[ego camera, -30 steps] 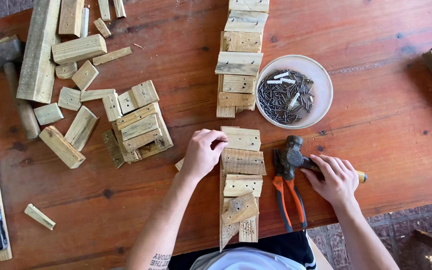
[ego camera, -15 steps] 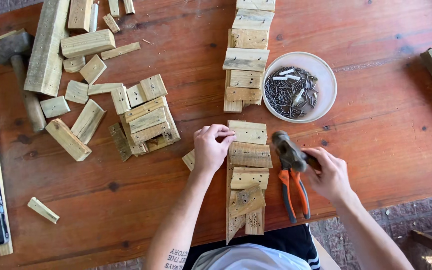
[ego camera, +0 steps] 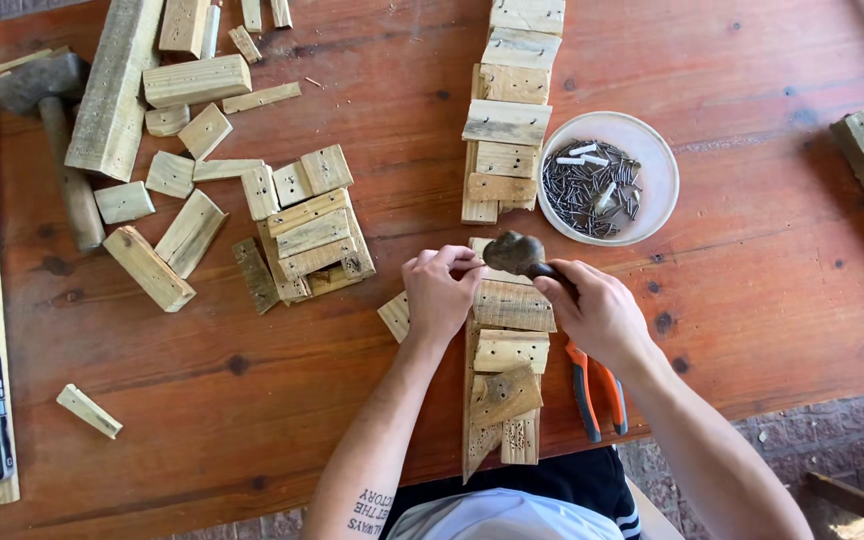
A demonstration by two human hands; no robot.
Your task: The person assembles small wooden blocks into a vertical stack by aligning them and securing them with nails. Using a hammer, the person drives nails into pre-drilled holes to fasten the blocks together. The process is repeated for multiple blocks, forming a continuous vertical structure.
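Red wood table (ego camera: 752, 330) | left hand (ego camera: 439, 292) pinches nail on strip (ego camera: 508, 305), centre near edge | right hand (ego camera: 597, 312) clasps hammer (ego camera: 515, 254) above it | step: nailing | next: square tap, fingers clear

one head-worn camera looks straight down, fairly near, onto the wooden table (ego camera: 772, 330).

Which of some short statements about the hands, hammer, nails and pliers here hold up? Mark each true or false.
1. The right hand holds a hammer. True.
2. The white bowl holds wooden blocks. False: it holds nails.
3. The left hand rests on the wooden strip. True.
4. The orange-handled pliers lie left of the strip. False: they lie right of it.
5. A second, large hammer lies at the table's far left. True.
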